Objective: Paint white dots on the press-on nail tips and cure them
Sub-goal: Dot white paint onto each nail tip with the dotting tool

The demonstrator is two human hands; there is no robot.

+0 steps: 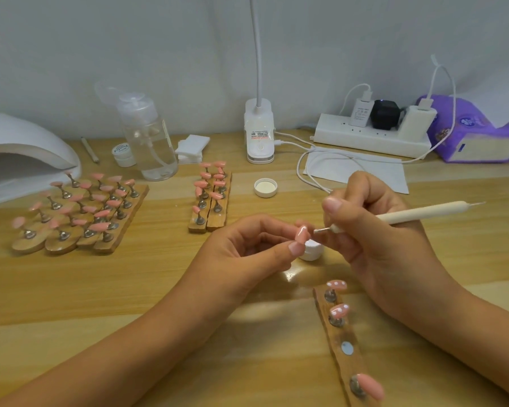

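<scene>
wooden table (130,289), pale grain. small white jar (312,251), right under the grip. one holder strip (337,334), nearer and right of it. two holder strips (218,223) and a white cap (265,188), beyond it. four holder boards (116,239), left. white curing lamp (27,148), far left. pump bottle (150,142), clip lamp (259,133), power strip (370,139), far beyond.

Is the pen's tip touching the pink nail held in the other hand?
Cannot tell. The head view shows the pen's tip right beside the pink nail pinched in the left hand, but that spot is too small and blurred to settle it.
</scene>
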